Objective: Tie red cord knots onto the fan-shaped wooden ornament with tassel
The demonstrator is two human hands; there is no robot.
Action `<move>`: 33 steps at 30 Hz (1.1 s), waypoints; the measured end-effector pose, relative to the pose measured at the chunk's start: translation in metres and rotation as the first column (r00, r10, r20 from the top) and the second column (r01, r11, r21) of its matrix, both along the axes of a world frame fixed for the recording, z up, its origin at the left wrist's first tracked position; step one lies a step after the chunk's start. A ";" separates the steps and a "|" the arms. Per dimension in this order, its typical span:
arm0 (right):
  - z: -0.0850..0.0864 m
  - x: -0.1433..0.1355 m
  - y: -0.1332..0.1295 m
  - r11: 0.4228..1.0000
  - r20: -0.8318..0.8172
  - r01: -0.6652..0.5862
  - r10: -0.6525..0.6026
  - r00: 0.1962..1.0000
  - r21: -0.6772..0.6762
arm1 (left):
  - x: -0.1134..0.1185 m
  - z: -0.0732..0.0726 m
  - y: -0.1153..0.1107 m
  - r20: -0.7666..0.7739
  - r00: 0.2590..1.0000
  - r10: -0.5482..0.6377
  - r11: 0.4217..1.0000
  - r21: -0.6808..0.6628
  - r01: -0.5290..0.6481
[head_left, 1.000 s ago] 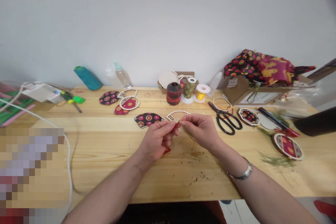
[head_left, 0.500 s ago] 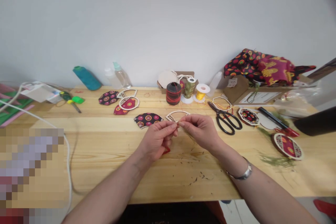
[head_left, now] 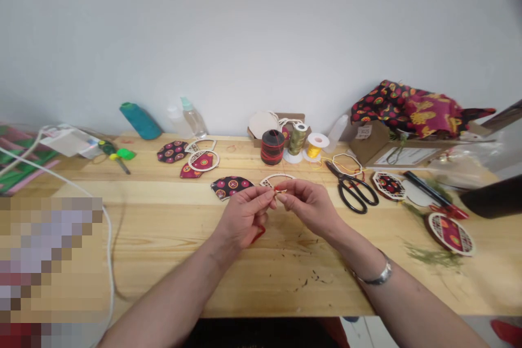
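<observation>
My left hand (head_left: 244,213) is closed, thumb and forefinger pinched on a thin red cord (head_left: 258,234); a red loop of it hangs below the palm. Tip to tip with it, my right hand (head_left: 308,201) pinches the same red strand, and a small yellowish bit shows between the fingertips. The exact shape of what is pinched is too small to make out. Just behind the hands lie a black patterned fan-shaped piece (head_left: 231,187) and a pale fan-shaped wooden frame (head_left: 278,176), partly hidden by my fingers.
Black-handled scissors (head_left: 353,193) lie right of my hands. Spools of dark red (head_left: 272,148), green (head_left: 297,140) and yellow thread (head_left: 314,150) stand behind. A fabric-filled cardboard box (head_left: 367,144) is back right, an oval ornament (head_left: 451,235) at right. A white cable (head_left: 108,250) crosses the left side.
The fingertips have shifted slightly, and more red strand now shows between them, over my right fingers. The whole view has moved a little; the objects on the table stay put.
</observation>
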State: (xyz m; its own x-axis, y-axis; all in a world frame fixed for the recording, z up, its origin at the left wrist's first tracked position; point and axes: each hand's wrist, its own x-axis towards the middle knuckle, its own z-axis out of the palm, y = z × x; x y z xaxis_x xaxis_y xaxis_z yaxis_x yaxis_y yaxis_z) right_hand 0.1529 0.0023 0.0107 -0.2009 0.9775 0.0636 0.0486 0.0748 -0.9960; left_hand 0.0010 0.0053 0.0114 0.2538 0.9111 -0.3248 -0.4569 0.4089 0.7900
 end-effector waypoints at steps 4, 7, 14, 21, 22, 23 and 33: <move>-0.003 -0.002 -0.001 1.000 -0.052 0.023 -0.023 0.998 0.000 | 0.000 0.001 0.000 0.005 0.999 0.034 0.999 0.017 -0.034; -0.004 -0.003 -0.002 0.996 0.009 0.075 -0.075 0.997 0.045 | 0.001 0.000 -0.001 -0.034 0.997 0.067 0.996 0.054 -0.065; -0.004 -0.004 -0.007 0.963 0.181 0.073 -0.123 0.976 0.260 | 0.001 -0.009 -0.002 -0.187 0.969 0.161 0.969 0.214 -0.120; -0.001 -0.002 -0.010 0.929 0.283 0.016 -0.129 0.951 0.370 | 0.001 -0.010 -0.001 -0.273 0.938 0.212 0.954 0.268 -0.138; -0.001 -0.002 -0.010 0.926 0.294 0.011 -0.132 0.947 0.378 | 0.001 -0.009 -0.002 -0.279 0.937 0.212 0.953 0.269 -0.136; -0.001 -0.002 -0.010 0.923 0.304 0.007 -0.134 0.943 0.386 | 0.001 -0.009 -0.002 -0.285 0.935 0.212 0.953 0.271 -0.134; -0.005 0.001 -0.010 0.808 0.477 -0.101 -0.237 0.846 0.580 | 0.000 -0.007 -0.004 -0.417 0.881 0.225 0.937 0.339 -0.079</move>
